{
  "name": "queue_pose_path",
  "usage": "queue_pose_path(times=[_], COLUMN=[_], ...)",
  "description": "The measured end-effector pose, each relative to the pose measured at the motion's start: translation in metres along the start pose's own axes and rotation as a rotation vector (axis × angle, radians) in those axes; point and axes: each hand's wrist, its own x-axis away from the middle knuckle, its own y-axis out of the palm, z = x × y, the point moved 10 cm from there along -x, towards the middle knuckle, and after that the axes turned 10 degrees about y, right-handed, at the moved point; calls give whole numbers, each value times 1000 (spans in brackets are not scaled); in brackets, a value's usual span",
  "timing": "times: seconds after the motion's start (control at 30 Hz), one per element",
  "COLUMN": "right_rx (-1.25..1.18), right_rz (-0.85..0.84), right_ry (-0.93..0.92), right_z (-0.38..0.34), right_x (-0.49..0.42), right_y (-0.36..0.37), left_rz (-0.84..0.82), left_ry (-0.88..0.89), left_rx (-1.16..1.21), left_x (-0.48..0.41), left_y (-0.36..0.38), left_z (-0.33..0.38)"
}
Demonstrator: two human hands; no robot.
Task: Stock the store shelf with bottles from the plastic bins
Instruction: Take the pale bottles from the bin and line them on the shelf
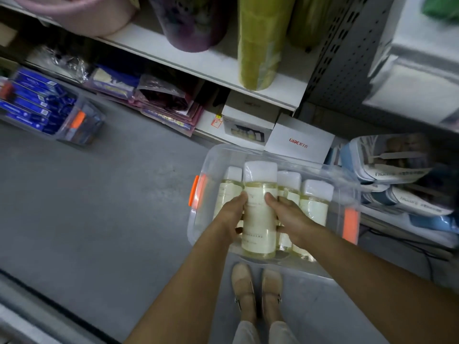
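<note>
Where the grey floor (pixel 99 207) met the shelving at far left, a clear bin of blue boxes (pixel 42 108) sat on the ground. Just right of it, flat purple and pink packets (pixel 164 105) lay stacked low down, under a white shelf board (pixel 198 60) carrying a pink tub (pixel 79 13), a purple bucket (pixel 191 21) and a yellow-green roll (pixel 258 45). Toward the centre, the clear plastic bin (pixel 213 155) with an orange latch (pixel 195 192) on its left end sat just in front of a white box with red lettering (pixel 300 141). Over this bin the left hand (pixel 232 214) had its fingers wrapped round the left side of a tall white-capped bottle (pixel 259 212) of pale yellow liquid, and the right hand (pixel 288 217) gripped the opposite side likewise. That bottle showed in front of three more bottles (pixel 315 202) packed inside the bin, one to its left and two to its right. Beige shoes (pixel 255 289) stood just below the bin's near edge. Farther right came a second orange latch (pixel 350 225), then blue-and-white packs (pixel 397 167) piled on a low shelf.
</note>
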Motion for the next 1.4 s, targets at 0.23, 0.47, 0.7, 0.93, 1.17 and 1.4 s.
queue_pose_path(times=[0.23, 0.47, 0.7, 0.93, 1.17, 1.4], right_rx=[-9, 31, 126, 152, 156, 238], right_rz=[7, -26, -1, 69, 111, 112], right_ry=[-25, -145, -347, -522, -680, -813], right_z=[-28, -64, -111, -149, -168, -179], right_x=[83, 178, 288, 377, 463, 515], right_y=[-10, -7, -3, -11, -25, -41], left_rz=[-93, -108, -122, -165, -219, -268], left_ry=[121, 283, 470, 654, 802, 892], left_rx=[5, -57, -141, -205, -270, -309], left_x=[83, 165, 256, 341, 408, 458], left_y=[14, 9, 23, 42, 68, 96], left_z=[54, 108, 177, 242, 281, 307])
